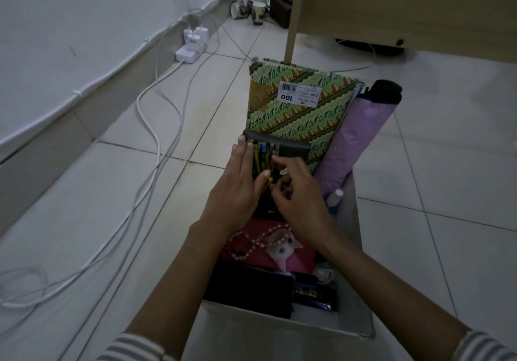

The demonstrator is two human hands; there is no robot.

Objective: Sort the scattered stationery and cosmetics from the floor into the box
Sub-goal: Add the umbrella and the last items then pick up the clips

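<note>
The pencils (261,153) are stood in a dark case (291,144) inside the box (279,330); the case is pressed by the flat left hand (240,184); the right hand (299,195) is curled, its hold cannot be told; pencils could be spilled if the case is tipped.

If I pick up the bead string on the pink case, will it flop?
Probably floppy: the bead string lies in loose curves across the pink case. Likely light, since its beads look small.
</note>
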